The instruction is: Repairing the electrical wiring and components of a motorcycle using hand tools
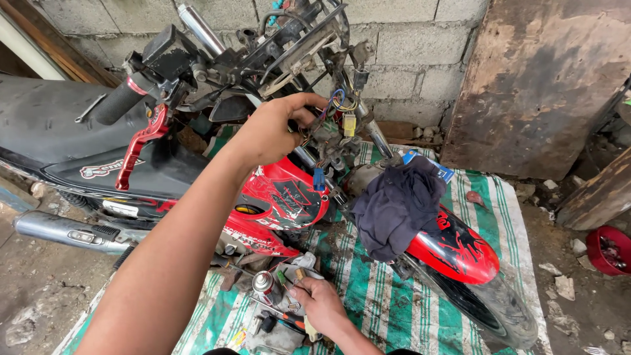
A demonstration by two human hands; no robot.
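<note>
A red and black motorcycle (pixel 282 197) stands with its front cover off and its wiring bare. My left hand (pixel 269 131) reaches up under the handlebar (pixel 131 92) and grips the bundle of coloured wires (pixel 338 105) with its yellow and blue connectors. My right hand (pixel 320 304) is low on the striped mat (pixel 388 296), fingers curled on a small pale-handled tool (pixel 309 327) in a pile of tools. A small spray can (pixel 263 284) stands just left of that hand. A dark cloth (pixel 394 204) hangs over the red front fender (pixel 460 250).
The front tyre (pixel 486 306) lies to the right on the mat. A red brake lever (pixel 141 141) and the chrome exhaust (pixel 66 230) are at left. A block wall (pixel 407 59), a rusty sheet (pixel 545 85) and a red bowl (pixel 608 250) are behind and right.
</note>
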